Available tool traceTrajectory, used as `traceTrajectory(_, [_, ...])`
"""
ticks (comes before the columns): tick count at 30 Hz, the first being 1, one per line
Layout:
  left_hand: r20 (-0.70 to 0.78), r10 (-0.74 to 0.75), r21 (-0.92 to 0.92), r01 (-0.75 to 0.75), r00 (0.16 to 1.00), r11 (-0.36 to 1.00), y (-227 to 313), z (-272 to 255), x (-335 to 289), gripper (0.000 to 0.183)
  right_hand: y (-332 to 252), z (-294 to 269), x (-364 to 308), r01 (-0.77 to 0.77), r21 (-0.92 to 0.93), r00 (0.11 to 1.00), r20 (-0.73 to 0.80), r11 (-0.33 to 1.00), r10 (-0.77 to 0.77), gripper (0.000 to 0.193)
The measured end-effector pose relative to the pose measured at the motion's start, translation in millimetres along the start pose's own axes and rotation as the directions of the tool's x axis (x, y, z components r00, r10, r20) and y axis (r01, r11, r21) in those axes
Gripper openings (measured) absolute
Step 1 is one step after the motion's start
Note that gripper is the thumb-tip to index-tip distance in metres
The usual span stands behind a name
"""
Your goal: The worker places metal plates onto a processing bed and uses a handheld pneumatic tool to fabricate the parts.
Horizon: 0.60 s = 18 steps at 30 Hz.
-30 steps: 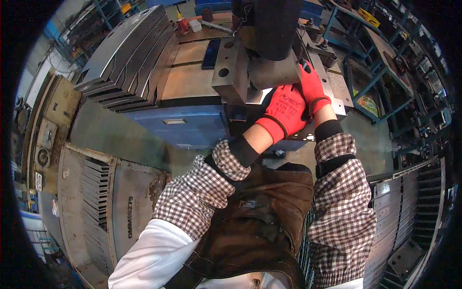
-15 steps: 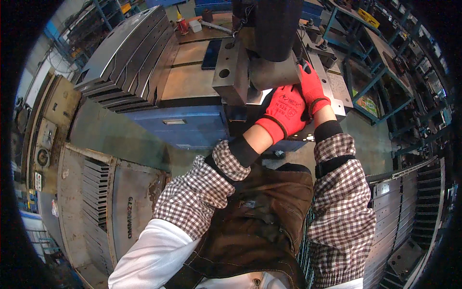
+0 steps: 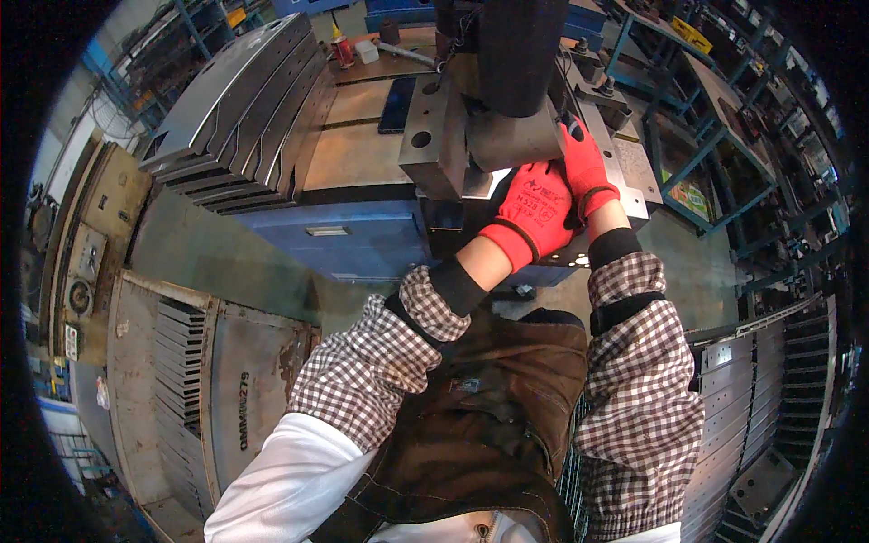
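My left hand (image 3: pixel 536 210), in a red work glove, reaches under the machine's dark vertical cylinder (image 3: pixel 516 63). Its back faces up, and its fingers are mostly hidden beneath a rounded steel piece (image 3: pixel 514 140). Right beside it, my right hand (image 3: pixel 590 170), gloved in red too, is closed with bent fingers at the right side of that steel piece. What lies in its grip is hidden. A steel block (image 3: pixel 434 145) with round holes stands left of my hands. A bright metal plate (image 3: pixel 625 167) with holes lies to the right of my right hand.
Bent sheet-metal parts (image 3: pixel 244 100) stand stacked on the bench at left. A dark flat rectangular object (image 3: pixel 397 104), a red bottle (image 3: pixel 342 47) and a hammer-like tool (image 3: pixel 407 54) lie behind. A metal bin (image 3: pixel 258 380) and a rack of plates (image 3: pixel 733 389) flank me. Blue-framed shelving (image 3: pixel 715 149) stands right.
Both hands stay at nearly the same place under the cylinder. My right hand and forearm have shifted very slightly to the left.
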<state>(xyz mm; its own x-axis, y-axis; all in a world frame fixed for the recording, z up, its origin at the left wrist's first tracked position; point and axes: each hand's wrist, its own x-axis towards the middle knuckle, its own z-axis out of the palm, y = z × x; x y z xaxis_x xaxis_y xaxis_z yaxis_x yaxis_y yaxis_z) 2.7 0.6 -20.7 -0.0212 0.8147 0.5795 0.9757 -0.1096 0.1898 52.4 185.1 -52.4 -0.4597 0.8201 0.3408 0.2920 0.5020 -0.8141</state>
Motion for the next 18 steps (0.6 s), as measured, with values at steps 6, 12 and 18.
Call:
traceTrajectory(6, [0.022,-0.037,0.055,0.036,0.999,0.998,-1,0,-3,0.062,-39,-3,-16,-0.174,0.238,0.984,0.091,0.955,0.156,0.050])
traceTrajectory(12, [-0.028,0.006,0.044,-0.005,1.000,0.999,2,1,-5,0.058,-49,-48,-10,0.410,-0.367,0.859,-0.152,0.835,-0.489,0.063])
traceTrajectory(18, [0.076,-0.024,0.080,0.018,0.997,0.997,2,-6,-7,0.066,-270,-67,-66,0.759,0.462,0.641,-0.408,0.459,-0.650,0.050])
